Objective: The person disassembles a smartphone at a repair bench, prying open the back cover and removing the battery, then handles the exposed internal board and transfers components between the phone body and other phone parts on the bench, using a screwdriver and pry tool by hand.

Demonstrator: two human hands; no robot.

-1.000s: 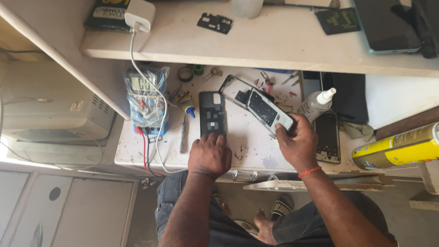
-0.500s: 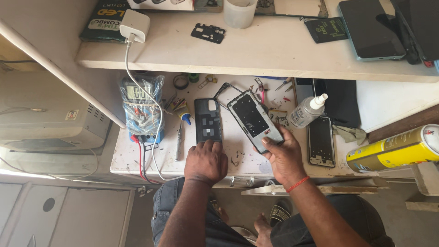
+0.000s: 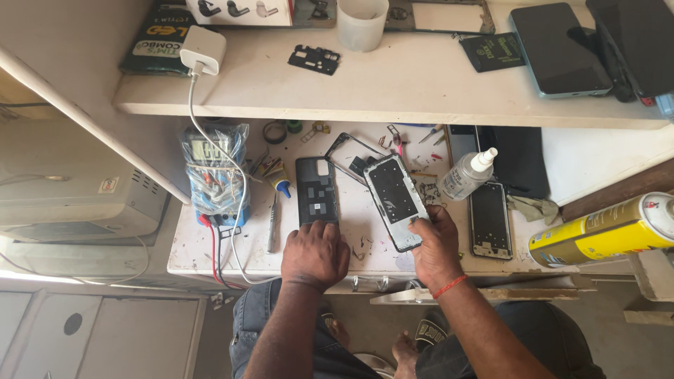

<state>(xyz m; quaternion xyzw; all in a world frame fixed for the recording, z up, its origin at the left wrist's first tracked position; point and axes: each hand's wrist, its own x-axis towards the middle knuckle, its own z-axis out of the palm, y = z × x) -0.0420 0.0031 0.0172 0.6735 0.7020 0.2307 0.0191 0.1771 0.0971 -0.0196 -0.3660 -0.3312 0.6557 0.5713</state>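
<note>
- The right hand grips the lower end of the phone, thumb and fingers clamped on its edges; the phone now lies lower and flatter toward the bench than a second ago, when it was raised and tilted to the right.
- The phone sits left of the spray bottle, its upper end beside a loose black frame.
- The left hand rests on the bench at the bottom edge of the back cover, fingers curled together, touching the cover's end; it has barely moved.
- The cover lies flat, just left of the phone, as before.
- A screwdriver lies left of the cover, beside a wrapped meter.
- A second phone lies flat right of the right hand; a yellow can lies further right.
</note>
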